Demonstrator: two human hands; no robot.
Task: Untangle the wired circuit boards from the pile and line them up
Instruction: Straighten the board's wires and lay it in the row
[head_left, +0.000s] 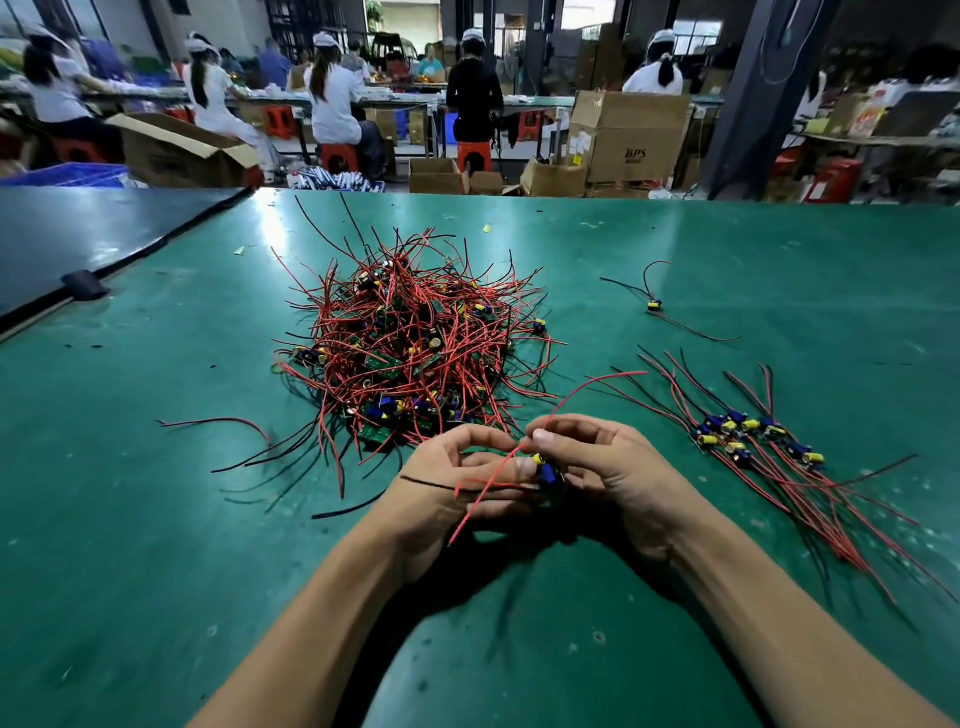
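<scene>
Seeing on my feed: left hand (447, 483) and right hand (608, 473) meet over the desk (156, 519), fingers (550, 437) pinching one wired board (546, 472). Pile (410, 353) just behind, lined-up boards (753, 436) at right.

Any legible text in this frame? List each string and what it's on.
"BPS": side of the large cardboard box behind the table.
Smaller line under it: too blurred to read.
White label on that box's left face: too small to read.
Circuit boards in the pile, the lined-up row and the held circuit board: nothing legible.
</scene>
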